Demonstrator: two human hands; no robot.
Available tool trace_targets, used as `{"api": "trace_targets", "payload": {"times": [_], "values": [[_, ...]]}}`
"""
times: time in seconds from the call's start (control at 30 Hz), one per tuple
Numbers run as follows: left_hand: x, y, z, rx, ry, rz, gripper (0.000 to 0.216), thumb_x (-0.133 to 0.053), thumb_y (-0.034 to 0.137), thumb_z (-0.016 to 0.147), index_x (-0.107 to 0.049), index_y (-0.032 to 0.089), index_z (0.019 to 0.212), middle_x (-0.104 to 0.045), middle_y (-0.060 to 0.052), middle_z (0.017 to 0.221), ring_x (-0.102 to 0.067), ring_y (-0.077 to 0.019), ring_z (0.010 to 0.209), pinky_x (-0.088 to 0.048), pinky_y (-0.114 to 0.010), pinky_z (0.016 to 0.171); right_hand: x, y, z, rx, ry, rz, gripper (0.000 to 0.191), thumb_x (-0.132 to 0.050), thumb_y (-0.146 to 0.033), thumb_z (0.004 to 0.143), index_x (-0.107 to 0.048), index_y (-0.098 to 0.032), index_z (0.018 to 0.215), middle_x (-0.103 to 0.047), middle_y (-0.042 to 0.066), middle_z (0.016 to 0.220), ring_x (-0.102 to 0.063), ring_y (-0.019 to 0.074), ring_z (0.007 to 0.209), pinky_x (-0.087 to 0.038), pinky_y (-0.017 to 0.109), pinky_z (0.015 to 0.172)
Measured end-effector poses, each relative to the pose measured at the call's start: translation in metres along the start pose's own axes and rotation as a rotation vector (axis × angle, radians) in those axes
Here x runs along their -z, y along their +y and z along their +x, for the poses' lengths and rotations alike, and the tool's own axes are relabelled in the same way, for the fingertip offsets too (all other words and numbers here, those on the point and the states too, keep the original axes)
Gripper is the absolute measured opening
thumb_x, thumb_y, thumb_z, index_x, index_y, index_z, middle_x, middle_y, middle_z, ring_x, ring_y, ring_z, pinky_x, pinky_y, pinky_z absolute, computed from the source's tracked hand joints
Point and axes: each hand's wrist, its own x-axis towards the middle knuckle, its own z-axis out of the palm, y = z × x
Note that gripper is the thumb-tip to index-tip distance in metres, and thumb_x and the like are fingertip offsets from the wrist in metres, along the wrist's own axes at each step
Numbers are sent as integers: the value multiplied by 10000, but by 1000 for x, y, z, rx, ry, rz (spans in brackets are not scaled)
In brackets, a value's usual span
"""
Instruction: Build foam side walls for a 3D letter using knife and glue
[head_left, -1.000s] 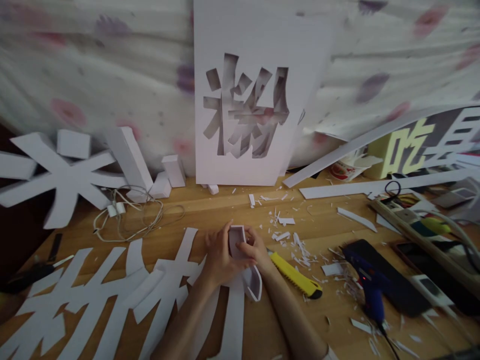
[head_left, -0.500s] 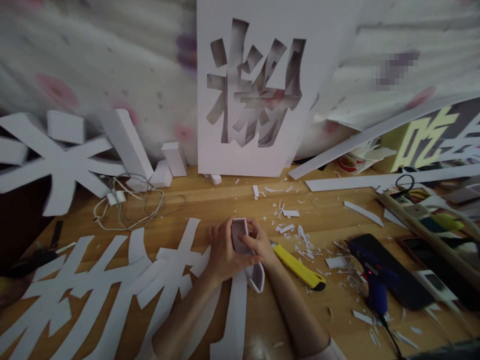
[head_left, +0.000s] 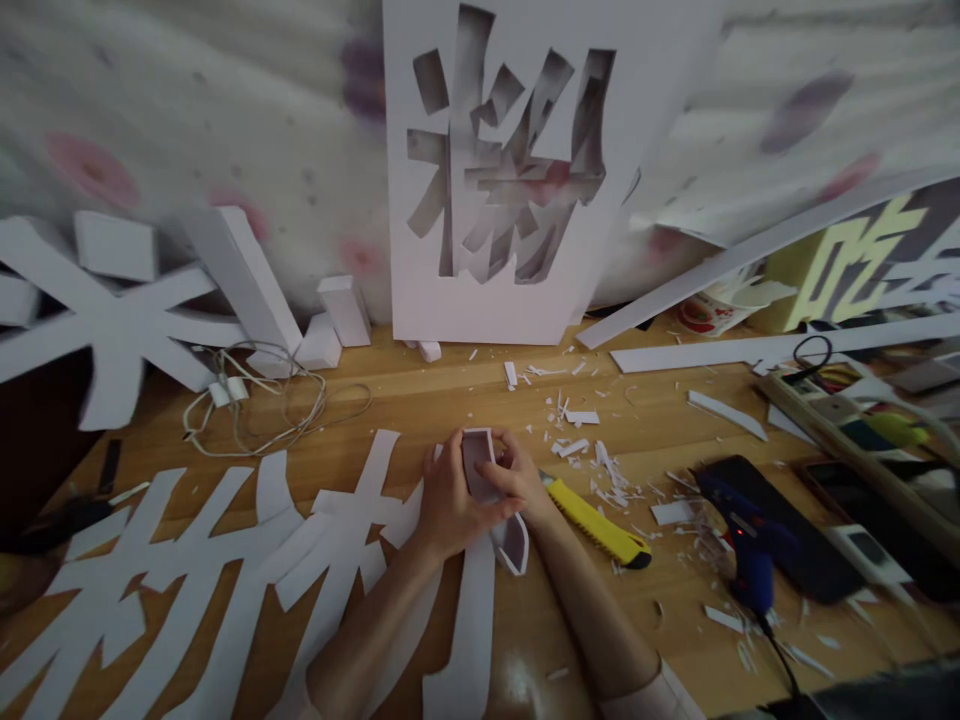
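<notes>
– Just below the middle of the frame, what are the hands holding?

– A small white foam piece [head_left: 480,465], shaped like a shallow open tray: a flat greyish face edged by thin upright white walls. Its squared top end stands above the fingers. A pointed lower end shows beneath the hands, low over the wooden table [head_left: 450,400].

– Is any of it hard to see?

– Yes. Fingers cover the middle of the piece, so how the two ends join is hidden. The picture is dim and soft, and I cannot tell whether the lower tip touches the table. Both forearms are cut off at the bottom edge.

– How are the hands set?

– The left hand [head_left: 446,505] comes up from the lower left, fingers curled closed around the piece's left wall. The right hand [head_left: 517,480] comes from the lower right, its fingers pinching the right wall and its thumb across the face. Both grip the piece firmly.

– What lies close by?

– A yellow utility knife [head_left: 596,522] lies just right of the right wrist. Large flat white cut-out characters [head_left: 225,570] spread across the lower left.
</notes>
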Motion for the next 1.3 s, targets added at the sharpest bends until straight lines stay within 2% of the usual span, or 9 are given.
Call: {"api": "trace_targets", "payload": {"times": [0.07, 0.23, 0.43, 0.7, 0.9, 1.07, 1.2, 1.3], "values": [[0, 1, 0, 5, -20, 10, 1028, -780, 535, 628, -253, 156, 1426, -566, -217, 1321, -550, -391, 1233, -358, -634, 1061, 0, -1, 0, -9, -5, -2, 513, -733, -303, 575, -517, -246, 1037, -680, -43, 689, -612, 164, 555, -447, 264, 529], [-1, -1, 0, 9, -29, -1, 974, -753, 499, 658, -248, 196, 1434, -565, -189, 1324, -555, -366, 1232, -350, -616, 1077, -2, -3, 0, -24, -9, 13, 514, -718, -304, 568, -507, -248, 1034, -672, -43, 682, -604, 165, 563, -452, 278, 551], [-4, -5, -1, -1, -41, 24, 981, -746, 469, 670, -229, 139, 1435, -532, -233, 1362, -529, -374, 1264, -328, -619, 1085, -2, 1, 1, -36, 0, 43, 547, -728, -317, 558, -485, -260, 1044, -681, -35, 726, -626, 184, 611, -462, 298, 587], [-6, -5, -1, -27, -34, 50, 937, -701, 439, 715, -206, 132, 1449, -532, -245, 1365, -537, -362, 1262, -335, -630, 1075, 0, 6, 3, -19, 19, 41, 532, -720, -287, 545, -497, -260, 1027, -680, -33, 745, -615, 183, 643, -450, 291, 599], [-9, -9, -3, -46, 8, 49, 895, -690, 445, 714, -250, 125, 1425, -533, -249, 1359, -547, -367, 1251, -353, -631, 1072, 2, 11, 3, -19, 25, 45, 530, -728, -283, 553, -532, -248, 1045, -664, -41, 720, -578, 164, 612, -417, 270, 575], [-12, -7, -4, 14, 30, 56, 938, -726, 417, 662, -263, 119, 1421, -509, -247, 1382, -491, -392, 1301, -344, -639, 1081, 0, 7, 2, -3, 26, 63, 506, -714, -276, 537, -533, -243, 1009, -655, -53, 700, -566, 153, 607, -406, 261, 572], [-14, -4, -3, 100, 49, 26, 816, -722, 390, 655, -356, 129, 1336, -572, -212, 1286, -545, -376, 1226, -379, -627, 1056, -1, 5, 2, -9, 23, 77, 490, -713, -262, 537, -514, -243, 984, -660, -53, 699, -576, 151, 603, -415, 262, 578], [-15, -4, -2, 105, 89, -16, 756, -713, 394, 657, -389, 153, 1296, -600, -175, 1221, -587, -348, 1162, -428, -589, 1026, -1, 7, 3, -21, 26, 88, 506, -715, -258, 544, -505, -244, 1004, -669, -54, 708, -578, 146, 581, -418, 259, 569]]}}
